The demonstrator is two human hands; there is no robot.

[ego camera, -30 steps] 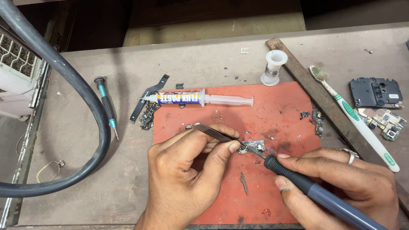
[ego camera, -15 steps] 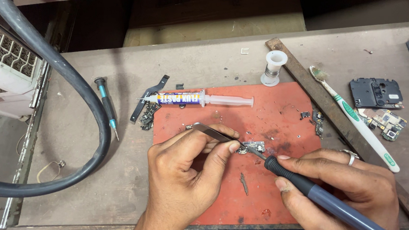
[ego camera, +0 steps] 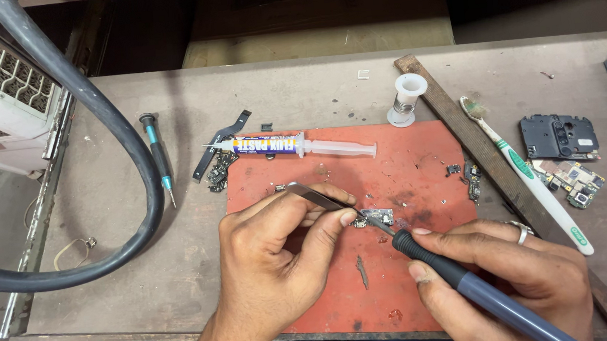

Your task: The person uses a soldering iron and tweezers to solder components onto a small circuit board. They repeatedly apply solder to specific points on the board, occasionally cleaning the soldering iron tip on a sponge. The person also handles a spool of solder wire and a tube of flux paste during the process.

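1. Near the middle of the red rubber work mat [ego camera: 404, 162], the left hand [ego camera: 275, 266] pinches thin metal tweezers [ego camera: 320, 198] closed, tips down on a small dark circuit board fragment [ego camera: 374, 218].
2. Right hand [ego camera: 513, 269], silver ring on one finger, is wrapped shut around a soldering iron with black grip and grey-blue handle [ego camera: 464, 280]; its tip meets the fragment from the right.
3. Fragment looks light, stiff and fragile; it would likely skid on the mat unless pinned. Best held by an edge, clear of the tiny parts.
4. At the mat's far edge: a clear syringe with blue label [ego camera: 294, 146]. Just beyond the far right corner: a white solder spool [ego camera: 406, 97].
5. Right of the mat: a rusty flat metal bar [ego camera: 459, 129], a white-and-green toothbrush [ego camera: 535, 181], more dark board pieces [ego camera: 557, 136].
6. Left of the mat: a black-and-teal screwdriver [ego camera: 158, 157], a thick black hose [ego camera: 106, 135], all on a worn brown bench [ego camera: 146, 277].
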